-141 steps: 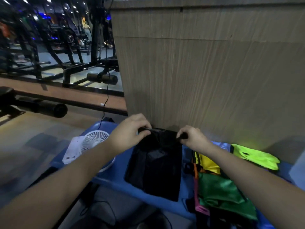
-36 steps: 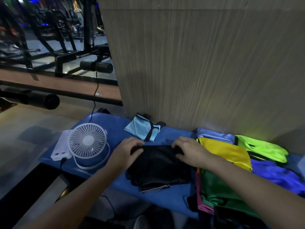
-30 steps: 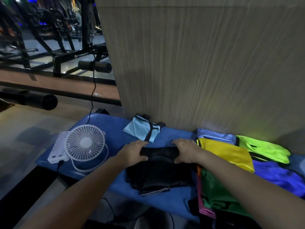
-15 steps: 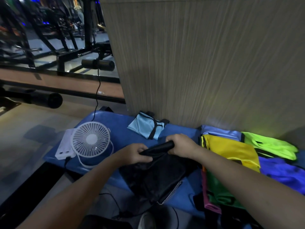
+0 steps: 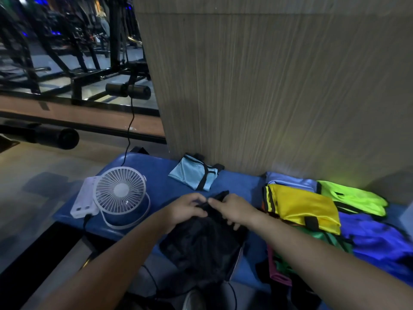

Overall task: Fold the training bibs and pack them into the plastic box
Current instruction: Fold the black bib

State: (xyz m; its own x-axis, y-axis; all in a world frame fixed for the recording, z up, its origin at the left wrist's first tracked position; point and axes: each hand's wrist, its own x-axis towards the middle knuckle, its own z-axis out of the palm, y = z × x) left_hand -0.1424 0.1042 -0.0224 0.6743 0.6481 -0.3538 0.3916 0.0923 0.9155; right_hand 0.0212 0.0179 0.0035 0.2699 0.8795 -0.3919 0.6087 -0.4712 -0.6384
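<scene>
Head view: left hand [image 5: 186,209] and right hand [image 5: 232,209], close together, pinch a black training bib [image 5: 201,245] draping over the blue bench's [image 5: 156,175] front edge, where the slack fabric could slide floorward.

- Both forearms are bare up to the bottom edge of the view; no sleeve shows.
- The left hand [image 5: 186,210] wears no glove, ring or watch.
- The right hand [image 5: 234,209] is likewise bare, wrist unadorned.
</scene>
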